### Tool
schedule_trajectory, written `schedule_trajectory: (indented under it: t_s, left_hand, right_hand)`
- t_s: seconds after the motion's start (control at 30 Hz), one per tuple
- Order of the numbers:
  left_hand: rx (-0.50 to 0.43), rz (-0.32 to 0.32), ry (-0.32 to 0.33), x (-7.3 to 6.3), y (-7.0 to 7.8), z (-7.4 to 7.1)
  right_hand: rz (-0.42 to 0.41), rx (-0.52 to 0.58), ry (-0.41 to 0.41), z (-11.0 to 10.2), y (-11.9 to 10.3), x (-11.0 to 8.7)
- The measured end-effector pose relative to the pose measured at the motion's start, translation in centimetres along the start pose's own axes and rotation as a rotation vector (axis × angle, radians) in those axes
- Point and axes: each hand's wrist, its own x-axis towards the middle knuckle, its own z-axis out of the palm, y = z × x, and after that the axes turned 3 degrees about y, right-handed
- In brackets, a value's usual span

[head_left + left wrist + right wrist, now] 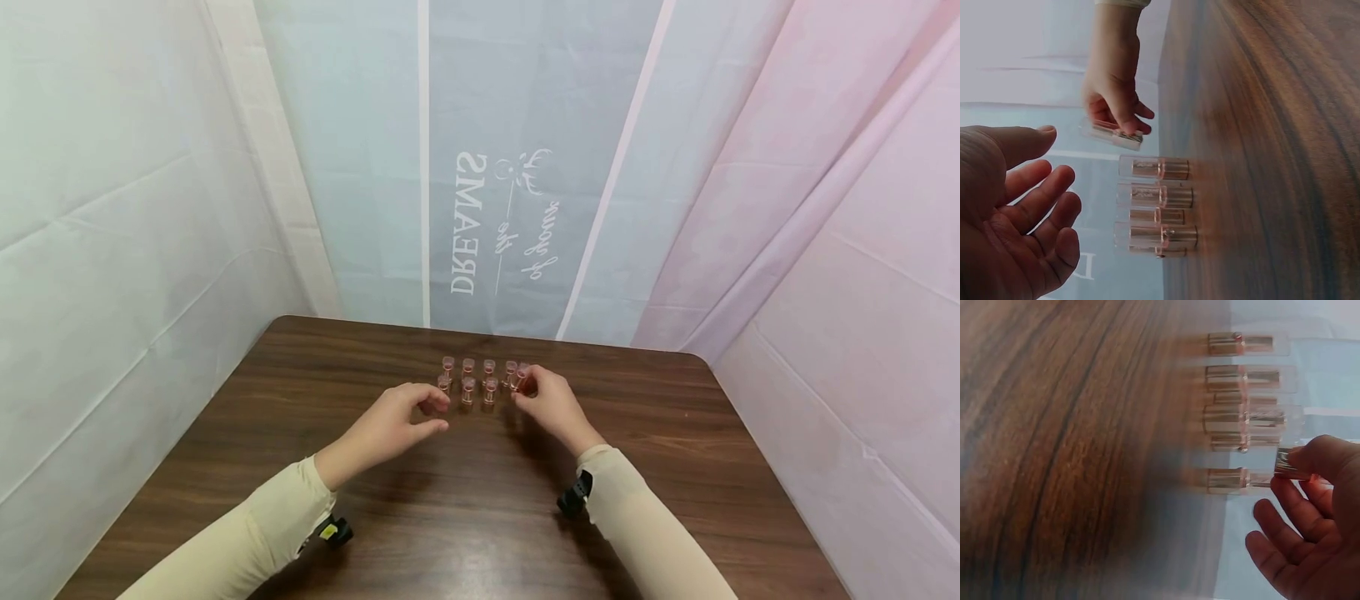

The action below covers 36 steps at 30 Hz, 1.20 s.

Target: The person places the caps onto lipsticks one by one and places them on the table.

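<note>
Lipsticks with gold bases and clear caps stand upright in two short rows, among them a front-row lipstick [491, 390] and a back-row lipstick [468, 367]. My right hand [553, 406] pinches another lipstick [1286, 464] between thumb and fingers at the right end of the rows. That lipstick is tilted and raised off the table in the left wrist view. My left hand [393, 423] is at the left end of the rows, its fingers loosely bent with nothing between them. It is nearest to the front-left lipstick [443, 385], which its fingertips partly overlap in the head view.
The dark wood-grain table [465, 517] has rounded far corners. A printed cloth backdrop [375, 167] hangs behind it, and pale cloth [97, 250] closes in the sides. Both wrists carry a small black device.
</note>
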Motion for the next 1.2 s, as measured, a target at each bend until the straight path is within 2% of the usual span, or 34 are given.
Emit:
schedule_trajectory:
  t_s: [0.2,0.47,0.93,1.2]
  left_hand:
    - [0.004,-0.005,-0.012,-0.6,-0.4,0.1]
    - [0.015,-0.035,-0.044,-1.2,-0.5,0.0]
    - [0.037,-0.041,-0.051,-1.3,-0.7,-0.2]
    - [0.025,-0.036,-0.050,-1.3,-0.9,-0.1]
  right_hand:
    - [0.052,-0.076,-0.062,0.7,0.4,0.7]
    - [0.070,-0.122,-0.088,1.6,0.9,0.7]
    - [0.067,-0.165,-0.114,2.4,1.7,0.9]
    - [0.067,-0.162,-0.097,2.4,1.8,0.8]
